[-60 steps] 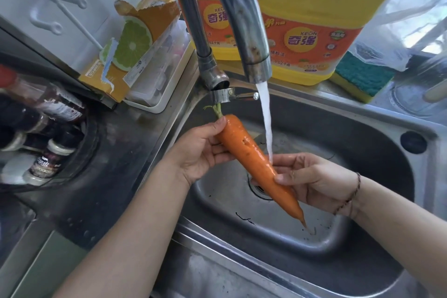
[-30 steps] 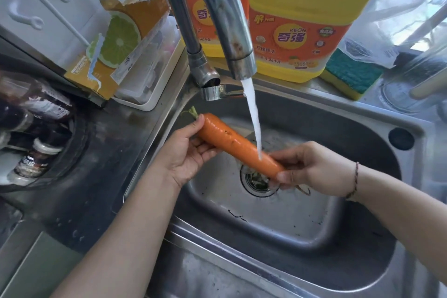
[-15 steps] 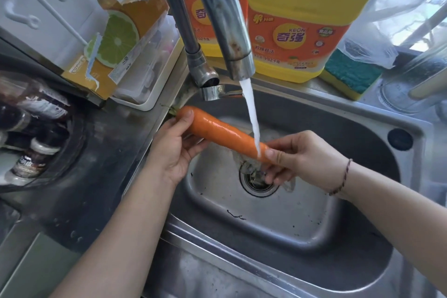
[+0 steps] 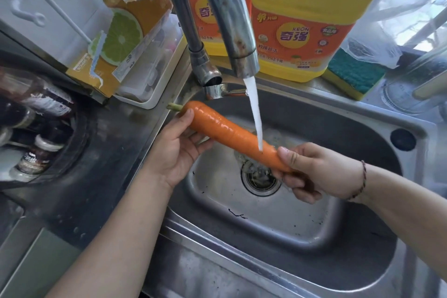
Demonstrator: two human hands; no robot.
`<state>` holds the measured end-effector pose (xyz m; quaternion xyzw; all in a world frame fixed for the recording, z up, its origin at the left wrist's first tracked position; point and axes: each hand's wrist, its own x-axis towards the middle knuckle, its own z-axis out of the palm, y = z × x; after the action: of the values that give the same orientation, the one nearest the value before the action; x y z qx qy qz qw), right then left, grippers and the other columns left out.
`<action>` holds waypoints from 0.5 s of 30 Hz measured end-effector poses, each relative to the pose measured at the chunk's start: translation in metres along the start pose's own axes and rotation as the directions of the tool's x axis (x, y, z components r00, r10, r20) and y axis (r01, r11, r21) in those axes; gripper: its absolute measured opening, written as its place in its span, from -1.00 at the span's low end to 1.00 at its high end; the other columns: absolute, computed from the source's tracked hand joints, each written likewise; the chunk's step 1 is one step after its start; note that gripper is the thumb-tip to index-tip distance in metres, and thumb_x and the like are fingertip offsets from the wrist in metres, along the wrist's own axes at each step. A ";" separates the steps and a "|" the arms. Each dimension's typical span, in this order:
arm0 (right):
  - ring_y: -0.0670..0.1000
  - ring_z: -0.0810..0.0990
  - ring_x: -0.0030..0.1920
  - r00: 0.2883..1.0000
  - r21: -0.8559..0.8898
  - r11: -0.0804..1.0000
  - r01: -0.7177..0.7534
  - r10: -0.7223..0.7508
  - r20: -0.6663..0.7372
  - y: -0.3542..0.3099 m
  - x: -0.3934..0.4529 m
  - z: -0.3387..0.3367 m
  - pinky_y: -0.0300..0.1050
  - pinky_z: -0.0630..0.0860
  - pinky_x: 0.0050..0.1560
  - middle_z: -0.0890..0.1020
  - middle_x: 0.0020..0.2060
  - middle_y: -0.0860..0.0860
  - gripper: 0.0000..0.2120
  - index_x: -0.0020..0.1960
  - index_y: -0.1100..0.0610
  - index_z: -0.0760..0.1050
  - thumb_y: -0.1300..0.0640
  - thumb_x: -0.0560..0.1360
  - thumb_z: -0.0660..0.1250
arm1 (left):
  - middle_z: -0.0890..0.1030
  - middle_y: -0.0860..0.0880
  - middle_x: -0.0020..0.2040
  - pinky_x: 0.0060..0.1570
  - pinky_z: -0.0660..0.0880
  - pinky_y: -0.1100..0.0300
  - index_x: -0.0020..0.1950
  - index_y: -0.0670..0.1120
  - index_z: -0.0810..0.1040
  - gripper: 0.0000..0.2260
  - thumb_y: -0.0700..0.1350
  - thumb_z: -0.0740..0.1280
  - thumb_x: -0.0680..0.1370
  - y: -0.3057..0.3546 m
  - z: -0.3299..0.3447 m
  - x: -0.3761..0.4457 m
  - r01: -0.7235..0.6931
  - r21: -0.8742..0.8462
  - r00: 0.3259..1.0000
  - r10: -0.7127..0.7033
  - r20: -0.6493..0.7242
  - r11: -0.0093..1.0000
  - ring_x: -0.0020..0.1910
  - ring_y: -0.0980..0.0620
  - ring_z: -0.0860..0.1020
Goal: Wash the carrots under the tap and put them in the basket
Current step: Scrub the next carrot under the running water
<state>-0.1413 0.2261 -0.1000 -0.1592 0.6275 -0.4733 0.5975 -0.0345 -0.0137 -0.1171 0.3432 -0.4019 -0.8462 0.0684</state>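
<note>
Orange and wet, the carrot [image 4: 232, 136] lies across the sink [image 4: 314, 237] under the tap [image 4: 238, 38], your left hand [image 4: 179, 150] gripping its stem end, your right hand [image 4: 312, 172] pinching its tip, so you're mid-rinse with no basket in view.

The carrot [image 4: 232, 136] is bright orange with a short pale green stub at its thick end. The water stream [image 4: 255, 113] falls white from a silver-grey tap [image 4: 232, 19] marked with brown rust spots near its mouth. The sink [image 4: 362, 237] is dull grey steel, flecked with small black specks. Two jugs [image 4: 307, 14] behind are yellow with orange labels carrying blue and white lettering. A sponge [image 4: 355, 74] shows a teal top over a yellow layer. The box [image 4: 121, 38] is orange-yellow, printed with a green lime slice. A dark braided cord [image 4: 362, 181] circles the right wrist.
</note>
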 end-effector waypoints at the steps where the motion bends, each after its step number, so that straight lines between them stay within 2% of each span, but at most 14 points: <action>1: 0.05 0.45 -0.57 1.000 0.013 1.000 -0.011 0.011 -0.021 0.000 0.000 0.002 -0.25 0.33 -0.57 0.39 -0.48 0.08 -0.44 -0.12 0.31 0.46 -0.23 0.58 0.16 | 0.63 -0.20 0.09 0.17 0.55 -0.13 0.24 -0.17 0.48 -0.62 -0.02 0.32 0.49 -0.001 0.000 0.000 0.004 -0.007 1.000 -0.004 -0.003 1.000 0.20 -0.23 0.58; 4: 0.16 0.62 -0.39 0.987 0.003 1.000 0.011 -0.011 -0.160 0.000 0.006 0.006 -0.02 0.49 -0.38 0.61 -0.37 0.17 -0.55 -0.13 0.31 0.52 -0.10 0.56 0.17 | 0.68 -0.19 -0.03 0.08 0.62 -0.09 0.18 -0.17 0.49 -0.66 -0.03 0.34 0.47 -0.001 0.003 0.000 0.006 -0.020 0.999 -0.006 -0.039 1.000 0.09 -0.19 0.63; 6: 0.15 0.58 -0.39 0.970 -0.117 0.992 0.040 -0.066 -0.232 -0.004 0.009 0.009 0.09 0.46 -0.27 0.66 -0.36 0.18 -0.63 -0.14 0.28 0.59 0.05 0.64 0.19 | 0.68 -0.16 -0.08 0.02 0.64 -0.07 0.21 -0.16 0.47 -0.67 -0.06 0.34 0.51 -0.003 0.005 0.001 -0.011 0.001 0.996 0.011 -0.084 1.000 0.01 -0.15 0.66; 8: 0.07 0.51 -0.49 0.952 -0.243 0.970 0.022 -0.095 -0.293 -0.010 0.010 0.013 0.05 0.46 -0.30 0.63 -0.45 0.14 -0.59 -0.21 0.23 0.61 0.05 0.67 0.17 | 0.68 -0.14 -0.13 -0.05 0.66 -0.03 0.20 -0.15 0.47 -0.76 -0.09 0.31 0.58 -0.004 0.008 0.002 -0.029 0.021 0.989 0.032 -0.143 0.999 -0.09 -0.08 0.68; 11: 0.03 0.49 -0.55 0.926 -0.410 0.911 -0.052 -0.110 -0.361 -0.017 0.013 0.020 0.09 0.56 -0.35 0.60 -0.54 0.09 -0.53 -0.32 0.16 0.60 -0.05 0.64 0.19 | 0.66 -0.15 -0.06 -0.12 0.67 0.00 0.20 -0.14 0.49 -0.78 -0.08 0.31 0.61 -0.005 0.014 0.002 -0.026 0.061 0.981 0.037 -0.192 0.998 -0.11 -0.07 0.68; 13: 0.02 0.49 -0.56 0.924 -0.409 0.911 -0.059 -0.105 -0.368 -0.018 0.013 0.021 0.09 0.58 -0.36 0.60 -0.54 0.10 -0.52 -0.33 0.16 0.61 -0.11 0.61 0.23 | 0.67 -0.16 -0.03 -0.16 0.68 0.01 0.16 -0.13 0.52 -0.80 -0.07 0.33 0.59 -0.003 0.016 0.003 -0.014 0.077 0.979 0.029 -0.203 0.997 -0.11 -0.06 0.69; 15: 0.00 0.53 -0.54 0.944 -0.258 0.966 -0.011 -0.075 -0.321 -0.016 0.012 0.019 -0.09 0.54 -0.45 0.63 -0.49 0.12 -0.60 -0.26 0.19 0.63 -0.06 0.60 0.29 | 0.66 -0.15 -0.02 -0.19 0.67 0.01 0.13 -0.13 0.52 -0.81 -0.07 0.35 0.58 0.002 0.016 0.005 -0.008 0.084 0.981 0.025 -0.192 0.996 -0.13 -0.06 0.70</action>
<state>-0.1324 0.2010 -0.0915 -0.1646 0.7711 -0.4179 0.4513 -0.0482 -0.0068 -0.1115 0.4228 -0.4310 -0.7909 0.0997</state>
